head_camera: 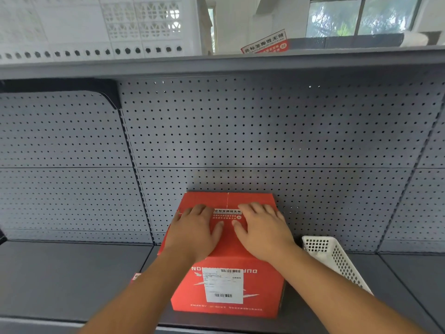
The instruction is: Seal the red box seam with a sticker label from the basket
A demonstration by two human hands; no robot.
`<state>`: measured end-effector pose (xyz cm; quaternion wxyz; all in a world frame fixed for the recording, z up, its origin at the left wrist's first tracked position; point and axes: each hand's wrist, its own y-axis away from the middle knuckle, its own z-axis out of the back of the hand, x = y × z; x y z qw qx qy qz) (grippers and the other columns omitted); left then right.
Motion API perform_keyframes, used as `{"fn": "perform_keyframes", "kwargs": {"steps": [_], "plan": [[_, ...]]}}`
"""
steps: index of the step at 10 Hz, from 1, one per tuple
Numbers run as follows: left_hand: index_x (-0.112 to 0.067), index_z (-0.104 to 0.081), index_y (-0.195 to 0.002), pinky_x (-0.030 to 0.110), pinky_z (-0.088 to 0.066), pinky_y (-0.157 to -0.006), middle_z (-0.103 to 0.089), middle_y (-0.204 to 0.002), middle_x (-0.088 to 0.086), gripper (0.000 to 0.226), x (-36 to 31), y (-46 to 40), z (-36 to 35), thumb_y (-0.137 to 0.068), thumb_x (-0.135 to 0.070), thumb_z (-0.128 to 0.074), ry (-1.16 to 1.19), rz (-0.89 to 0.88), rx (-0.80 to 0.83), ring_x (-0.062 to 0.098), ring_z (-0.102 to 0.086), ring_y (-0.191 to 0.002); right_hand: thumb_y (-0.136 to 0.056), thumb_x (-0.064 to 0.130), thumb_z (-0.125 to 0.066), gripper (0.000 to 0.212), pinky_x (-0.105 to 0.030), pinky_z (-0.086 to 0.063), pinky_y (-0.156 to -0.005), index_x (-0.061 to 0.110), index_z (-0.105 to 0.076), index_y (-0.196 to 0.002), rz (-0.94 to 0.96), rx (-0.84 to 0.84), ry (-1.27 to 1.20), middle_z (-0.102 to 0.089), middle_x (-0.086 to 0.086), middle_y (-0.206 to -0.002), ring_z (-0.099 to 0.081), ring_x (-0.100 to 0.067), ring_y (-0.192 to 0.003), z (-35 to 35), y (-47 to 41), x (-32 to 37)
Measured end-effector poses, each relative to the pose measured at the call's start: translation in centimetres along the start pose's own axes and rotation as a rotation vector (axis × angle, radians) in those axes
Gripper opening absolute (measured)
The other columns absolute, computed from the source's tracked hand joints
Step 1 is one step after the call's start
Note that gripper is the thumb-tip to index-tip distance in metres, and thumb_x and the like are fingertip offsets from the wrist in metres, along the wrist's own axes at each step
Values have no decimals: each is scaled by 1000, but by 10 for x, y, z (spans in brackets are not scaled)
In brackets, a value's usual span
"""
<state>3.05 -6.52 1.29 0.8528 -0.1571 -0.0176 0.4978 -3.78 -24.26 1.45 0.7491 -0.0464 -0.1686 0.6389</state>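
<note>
A red cardboard box (228,251) stands on the grey shelf, its top flaps closed. A red and white sticker label (227,214) lies across the centre seam on top. My left hand (193,231) presses flat on the left flap, fingers spread, its thumb touching the label's lower edge. My right hand (263,231) lies flat on the right flap in the same way, thumb beside the label. Neither hand grips anything. A white shipping label (222,285) is stuck on the box's front face. The white plastic basket (337,259) sits to the right of the box.
A grey pegboard wall (240,141) rises right behind the box. On the upper shelf (216,61) stand a white lattice crate (96,27) and a red sticker sheet (266,43). A small red scrap (136,277) lies left of the box on the lower shelf.
</note>
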Motion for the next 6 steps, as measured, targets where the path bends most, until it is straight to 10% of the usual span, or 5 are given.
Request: {"fn": "perform_keyframes", "kwargs": {"steps": [6], "plan": [[-28, -60, -119, 45, -52, -86, -62, -119, -2, 48, 25, 77, 45, -95, -61, -35, 380, 56, -100, 27, -60, -108, -95, 59, -35, 51, -53, -39, -105, 35, -40, -140, -172, -126, -181, -48, 2, -146, -40, -27, -132, 37, 68, 66]]}}
